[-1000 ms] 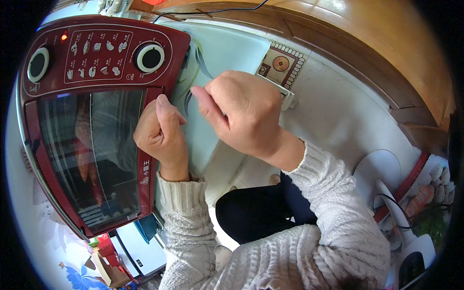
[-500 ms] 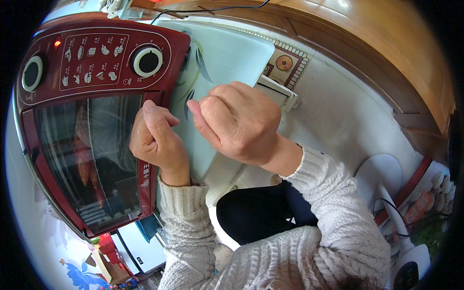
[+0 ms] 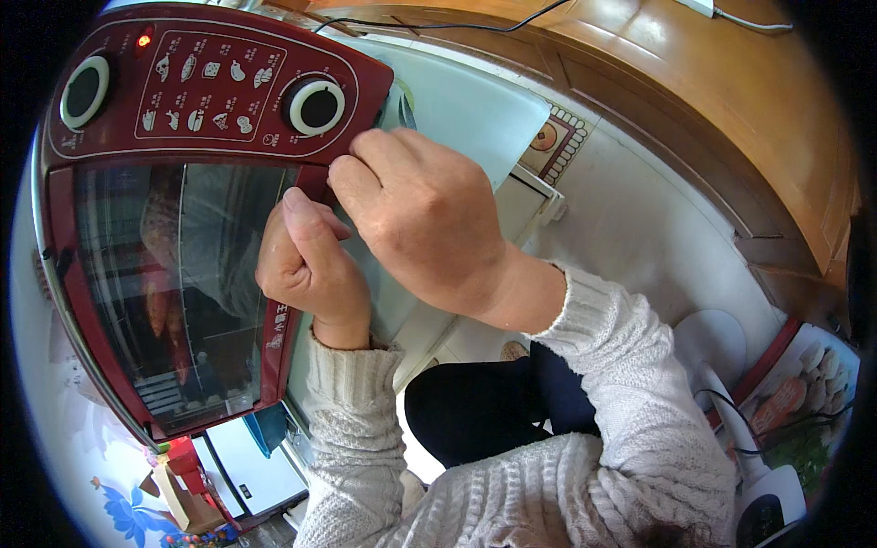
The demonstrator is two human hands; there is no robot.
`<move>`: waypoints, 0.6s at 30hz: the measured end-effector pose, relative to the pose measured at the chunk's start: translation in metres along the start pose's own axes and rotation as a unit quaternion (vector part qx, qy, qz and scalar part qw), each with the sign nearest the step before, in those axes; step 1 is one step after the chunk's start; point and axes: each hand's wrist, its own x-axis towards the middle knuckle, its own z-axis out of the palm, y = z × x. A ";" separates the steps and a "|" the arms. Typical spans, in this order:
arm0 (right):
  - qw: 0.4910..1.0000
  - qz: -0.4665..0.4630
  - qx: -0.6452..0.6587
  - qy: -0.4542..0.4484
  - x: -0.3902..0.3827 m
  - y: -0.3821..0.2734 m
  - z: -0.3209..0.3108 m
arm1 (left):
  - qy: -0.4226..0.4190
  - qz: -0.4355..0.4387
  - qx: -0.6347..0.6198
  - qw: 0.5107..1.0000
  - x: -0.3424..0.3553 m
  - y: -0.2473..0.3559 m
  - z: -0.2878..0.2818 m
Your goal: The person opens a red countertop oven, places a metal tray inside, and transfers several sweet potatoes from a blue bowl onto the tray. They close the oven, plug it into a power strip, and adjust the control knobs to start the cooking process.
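A dark red countertop oven (image 3: 219,100) with two round dials and a lit red light stands on the left. Behind its closed glass door (image 3: 219,301) lie long reddish-orange pieces of food, dim through reflections. My left hand (image 3: 315,260) is curled into a fist, thumb on top, in front of the door's right edge. Close to its right, my right hand (image 3: 425,224) is also closed, back of the hand upward, below the right dial (image 3: 316,107). No object shows in either fist. The right thumb is hidden, and I cannot tell whether the hands touch the oven.
A pale glass tabletop (image 3: 484,100) lies under the oven. A brown wooden cabinet (image 3: 658,100) runs along the far right, with a black cord (image 3: 438,26) before it. A white pedestal appliance (image 3: 740,429) stands at the lower right, and an open cardboard box (image 3: 183,498) at the lower left.
My right fist has moved left, closer to my left fist and the oven, and turned so its thumb no longer shows. The view has shifted slightly. My left hand keeps its shape.
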 end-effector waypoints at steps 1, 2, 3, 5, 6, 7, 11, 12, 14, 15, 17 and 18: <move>1.000 -0.011 0.006 0.020 0.004 0.000 0.002 | 0.009 -0.003 0.001 1.000 0.000 0.000 0.000; 0.999 -0.021 0.013 0.039 0.010 0.000 0.007 | 0.018 -0.005 0.002 1.000 -0.001 -0.001 0.000; 0.998 -0.032 0.020 0.059 0.016 0.000 0.011 | 0.027 -0.008 0.004 1.000 -0.001 -0.002 0.001; 0.996 -0.037 -0.019 0.075 0.030 0.003 0.019 | 0.031 -0.032 -0.004 0.999 -0.001 0.001 0.000; 0.995 -0.039 -0.037 0.082 0.035 0.005 0.022 | 0.033 -0.045 -0.008 0.998 -0.001 0.001 -0.001; 0.994 -0.039 -0.058 0.081 0.038 0.008 0.023 | 0.028 -0.032 -0.006 0.999 0.001 0.001 -0.001; 0.992 -0.047 -0.093 0.067 0.045 0.016 0.024 | 0.023 -0.001 0.001 1.000 0.002 -0.003 0.000; 0.993 -0.051 -0.091 0.061 0.046 0.017 0.024 | 0.019 0.003 -0.002 1.000 0.003 -0.003 -0.001; 0.993 -0.046 -0.097 0.041 0.045 0.017 0.023 | 0.009 0.003 -0.005 1.000 0.003 -0.003 -0.002; 0.993 -0.038 -0.104 0.029 0.045 0.017 0.021 | 0.003 0.000 -0.006 1.000 0.003 -0.003 -0.003; 0.995 -0.021 -0.097 0.016 0.045 0.016 0.021 | 0.003 0.000 0.003 1.000 0.003 -0.001 -0.005; 0.996 -0.013 -0.085 0.016 0.044 0.016 0.022 | 0.008 0.002 0.010 1.000 0.005 0.000 -0.006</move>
